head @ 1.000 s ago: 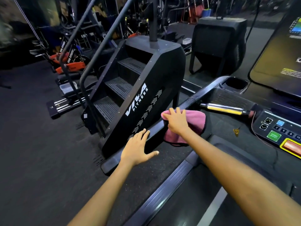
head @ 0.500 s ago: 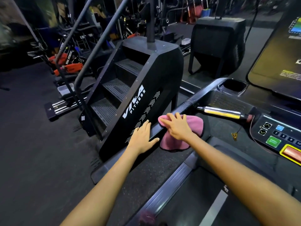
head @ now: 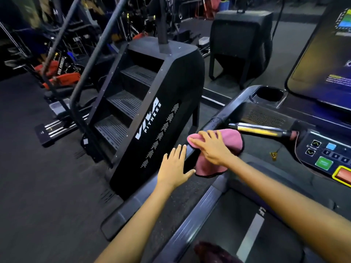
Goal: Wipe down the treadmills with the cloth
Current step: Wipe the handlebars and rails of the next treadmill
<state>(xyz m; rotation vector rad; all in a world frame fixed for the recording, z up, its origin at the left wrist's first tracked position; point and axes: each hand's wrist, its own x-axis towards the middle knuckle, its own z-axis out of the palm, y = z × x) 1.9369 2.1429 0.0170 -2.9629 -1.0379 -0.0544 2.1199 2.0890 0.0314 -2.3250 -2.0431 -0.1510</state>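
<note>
A: Two hands, one cloth, one treadmill under them. The left hand (head: pixel 173 168) lies flat on the treadmill's (head: pixel 191 230) left side rail, fingers straight and spread, holding nothing.

B: And the other grip?

A: The right hand (head: pixel 212 149) presses the pink cloth (head: pixel 230 141) onto the same rail, fingers stretched out flat over it, not curled round it. The cloth drapes over the rail's edge, just beside the left hand's thumb.

B: What else do you count?

A: One yellow-and-chrome handlebar (head: pixel 260 130) just beyond the cloth, one cup holder (head: pixel 270 93) farther up, one screen (head: pixel 326 59) at the right edge, one green button (head: pixel 323 163) and one red and yellow stop switch (head: pixel 343 174) on the console. One stair climber (head: pixel 152 114) stands close along the treadmill's left side, four steps showing.

B: Room to move?

A: Tight on the left: only a narrow gap between the rail and the climber's black panel. The rail runs free toward the near end, and the belt (head: pixel 228 224) lies open to the right of it.
</note>
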